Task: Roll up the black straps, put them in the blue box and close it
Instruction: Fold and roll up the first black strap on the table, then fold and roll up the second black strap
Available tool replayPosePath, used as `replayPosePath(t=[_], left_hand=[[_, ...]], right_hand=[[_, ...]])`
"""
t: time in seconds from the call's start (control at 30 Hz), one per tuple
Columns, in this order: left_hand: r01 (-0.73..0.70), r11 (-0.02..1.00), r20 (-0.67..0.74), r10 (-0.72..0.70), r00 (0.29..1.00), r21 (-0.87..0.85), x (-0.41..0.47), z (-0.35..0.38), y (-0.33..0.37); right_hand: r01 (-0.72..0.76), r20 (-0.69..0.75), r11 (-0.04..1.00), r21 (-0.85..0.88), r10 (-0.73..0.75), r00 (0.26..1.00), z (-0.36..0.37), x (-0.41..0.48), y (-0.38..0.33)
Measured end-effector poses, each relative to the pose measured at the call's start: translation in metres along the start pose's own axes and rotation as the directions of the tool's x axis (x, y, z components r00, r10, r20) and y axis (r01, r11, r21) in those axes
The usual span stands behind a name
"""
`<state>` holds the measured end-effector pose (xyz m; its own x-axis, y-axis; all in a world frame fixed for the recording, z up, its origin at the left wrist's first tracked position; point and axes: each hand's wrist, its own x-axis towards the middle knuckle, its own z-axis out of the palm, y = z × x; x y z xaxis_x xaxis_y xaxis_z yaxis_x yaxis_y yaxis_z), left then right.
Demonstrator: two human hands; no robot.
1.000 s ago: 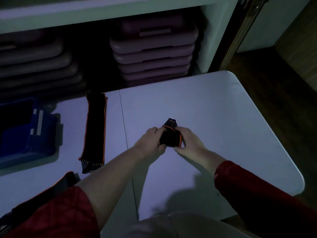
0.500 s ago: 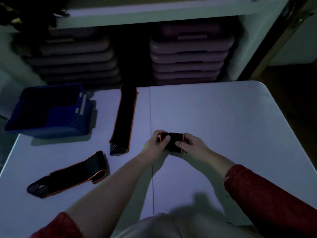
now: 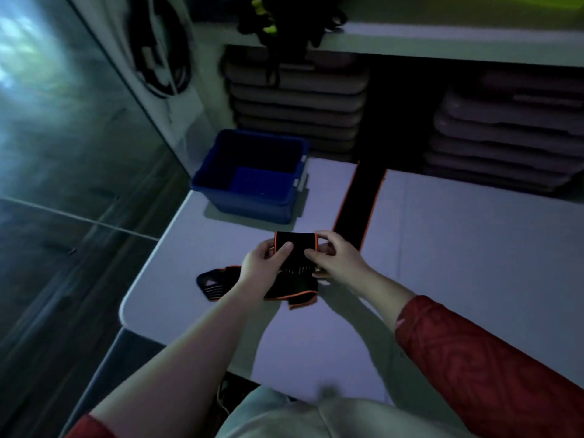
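Note:
Both hands hold a rolled black strap (image 3: 295,248) with orange edging above the white table (image 3: 442,248). My left hand (image 3: 262,263) grips its left end, my right hand (image 3: 335,260) its right end. Below my hands a second black strap (image 3: 218,284) lies loosely folded on the table, partly hidden by my left wrist. A third black strap (image 3: 360,200) lies flat and stretched out toward the table's far edge. The open blue box (image 3: 252,175) stands at the far left corner of the table, ahead and left of my hands; it looks empty inside.
Stacks of pinkish-grey mats (image 3: 297,99) fill the shelf behind the table. Dark gear with yellow-green parts (image 3: 268,17) sits on the shelf above. Cables (image 3: 161,49) hang on the white cabinet side at left. The floor drops away left of the table edge.
The view has swung left and my hands have carried the rolled strap leftward, over the folded strap and closer to the blue box. The other two straps lie where they were.

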<state>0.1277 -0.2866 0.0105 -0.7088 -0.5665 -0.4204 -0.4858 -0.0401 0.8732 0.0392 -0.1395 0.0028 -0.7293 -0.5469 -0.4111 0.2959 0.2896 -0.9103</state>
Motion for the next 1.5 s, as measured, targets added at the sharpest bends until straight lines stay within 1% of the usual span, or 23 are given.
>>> replayPosePath(t=[0.17, 0.23, 0.33, 0.4, 0.53, 0.6, 0.67, 0.73, 0.8, 0.87, 0.93, 0.97, 1.0, 1.07, 1.1, 1.17, 1.2, 1.23, 1.27, 1.3, 1.33, 1.37, 1.5], left_hand=[[0.086, 0.996, -0.151, -0.081, 0.985, 0.026, 0.048, -0.096, -0.008], [0.123, 0.99, -0.167, -0.111, 0.98, 0.063, 0.071, -0.125, -0.013], [0.127, 0.977, -0.118, -0.107, 0.987, 0.17, 0.103, -0.154, -0.017], [0.111, 0.967, -0.062, -0.1, 0.993, 0.229, 0.124, -0.166, -0.017], [0.1, 0.949, 0.057, -0.123, 0.991, 0.3, 0.156, -0.17, -0.016], [0.064, 0.932, 0.091, -0.103, 0.991, 0.356, 0.165, -0.167, -0.013], [0.019, 0.893, 0.087, -0.065, 0.994, 0.451, 0.169, -0.163, -0.011], [0.002, 0.862, 0.051, -0.032, 0.998, 0.507, 0.17, -0.161, -0.01], [-0.014, 0.864, 0.043, -0.009, 0.999, 0.504, 0.169, -0.159, -0.011], [-0.06, 0.865, 0.051, 0.04, 0.998, 0.498, 0.166, -0.158, -0.012], [-0.142, 0.838, 0.022, 0.154, 0.988, 0.527, 0.156, -0.158, -0.014], [-0.194, 0.811, -0.005, 0.236, 0.972, 0.551, 0.147, -0.159, -0.015], [-0.241, 0.78, -0.029, 0.314, 0.949, 0.577, 0.137, -0.158, -0.017], [-0.334, 0.732, -0.01, 0.422, 0.907, 0.593, 0.113, -0.155, -0.023], [-0.399, 0.703, 0.049, 0.462, 0.886, 0.588, 0.102, -0.152, -0.029], [-0.553, 0.582, 0.25, 0.521, 0.816, 0.596, 0.087, -0.144, -0.044], [-0.614, 0.509, 0.369, 0.504, 0.781, 0.603, 0.082, -0.139, -0.053], [-0.652, 0.447, 0.49, 0.433, 0.756, 0.612, 0.076, -0.134, -0.06], [-0.672, 0.392, 0.588, 0.325, 0.741, 0.629, 0.071, -0.128, -0.066], [-0.673, 0.337, 0.644, 0.21, 0.736, 0.659, 0.066, -0.121, -0.071], [-0.671, 0.28, 0.664, 0.135, 0.736, 0.687, 0.062, -0.115, -0.076], [-0.67, 0.235, 0.663, 0.119, 0.739, 0.705, 0.059, -0.11, -0.078], [-0.645, 0.154, 0.62, 0.184, 0.763, 0.749, 0.048, -0.095, -0.075]], right_hand=[[0.032, 0.011, 0.992, -0.12, -0.031, 0.999, 0.081, 0.037, -0.022], [0.031, 0.012, 0.988, -0.153, -0.029, 0.999, 0.103, 0.048, -0.026], [0.017, 0.023, 0.972, -0.232, -0.012, 1.0, 0.12, 0.061, -0.029], [-0.015, -0.011, 0.968, -0.249, 0.012, 1.0, 0.124, 0.068, -0.028], [-0.081, -0.167, 0.975, -0.206, 0.046, 0.985, 0.12, 0.074, -0.022], [-0.075, -0.252, 0.961, -0.267, 0.006, 0.968, 0.113, 0.071, -0.015], [-0.096, -0.291, 0.922, -0.374, -0.019, 0.957, 0.101, 0.068, -0.006], [-0.103, -0.276, 0.868, -0.486, -0.04, 0.96, 0.087, 0.062, 0.0], [-0.113, -0.295, 0.818, -0.565, -0.072, 0.953, 0.076, 0.055, 0.005], [-0.145, -0.357, 0.734, -0.663, -0.139, 0.924, 0.067, 0.044, 0.005], [-0.215, -0.426, 0.681, -0.7, -0.156, 0.891, 0.057, 0.031, 0.007], [-0.239, -0.424, 0.693, -0.68, -0.106, 0.899, 0.052, 0.023, 0.009], [-0.243, -0.381, 0.722, -0.648, -0.03, 0.924, 0.047, 0.015, 0.013], [-0.213, -0.209, 0.763, -0.61, 0.104, 0.972, 0.042, 0.0, 0.023], [-0.185, -0.138, 0.753, -0.632, 0.125, 0.982, 0.043, -0.007, 0.028], [-0.144, -0.109, 0.724, -0.674, 0.095, 0.989, 0.047, -0.017, 0.039], [-0.126, -0.131, 0.728, -0.674, 0.05, 0.99, 0.048, -0.02, 0.044], [-0.104, -0.159, 0.743, -0.662, -0.004, 0.987, 0.049, -0.021, 0.048], [-0.089, -0.19, 0.76, -0.644, -0.046, 0.981, 0.049, -0.023, 0.05], [-0.086, -0.22, 0.772, -0.629, -0.071, 0.973, 0.048, -0.024, 0.051], [-0.093, -0.247, 0.778, -0.621, -0.083, 0.965, 0.047, -0.026, 0.051], [-0.101, -0.27, 0.779, -0.619, -0.09, 0.959, 0.045, -0.028, 0.05], [-0.083, -0.292, 0.767, -0.636, -0.14, 0.946, 0.032, -0.044, 0.044]])
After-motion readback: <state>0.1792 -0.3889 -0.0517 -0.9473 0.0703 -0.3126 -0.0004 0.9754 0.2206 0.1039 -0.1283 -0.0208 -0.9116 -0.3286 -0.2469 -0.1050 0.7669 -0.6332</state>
